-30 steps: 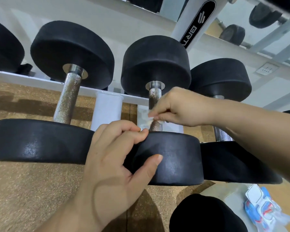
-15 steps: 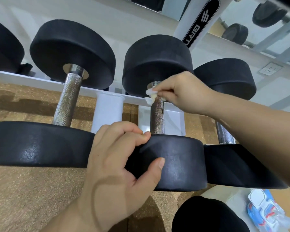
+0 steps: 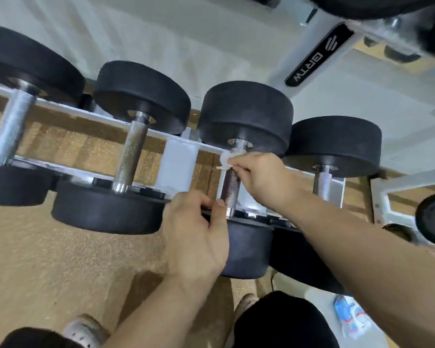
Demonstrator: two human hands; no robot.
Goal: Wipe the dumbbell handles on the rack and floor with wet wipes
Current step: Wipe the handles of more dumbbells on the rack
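Several black dumbbells lie across the white rack (image 3: 178, 159). My right hand (image 3: 259, 177) pinches a small white wet wipe (image 3: 225, 160) against the far end of the middle dumbbell's metal handle (image 3: 230, 189), just below its far head (image 3: 246, 114). My left hand (image 3: 196, 234) grips the near head (image 3: 246, 249) of that same dumbbell, fingers curled over its top edge and thumb beside the handle. To the left, another dumbbell's knurled handle (image 3: 131, 156) is bare. On the right, a shorter handle (image 3: 323, 182) shows behind my right forearm.
A blue and white wet wipe pack (image 3: 352, 317) lies on the floor at lower right. A black dumbbell head (image 3: 281, 322) sits on the cork-coloured floor (image 3: 60, 259) below my arms. My shoes (image 3: 86, 330) show at the bottom. The rack's upright (image 3: 317, 59) rises at upper right.
The view has pulled back and tilted, showing more dumbbells and the floor. My right hand stays at the far end of the handle with the wipe; my left hand keeps its grip.
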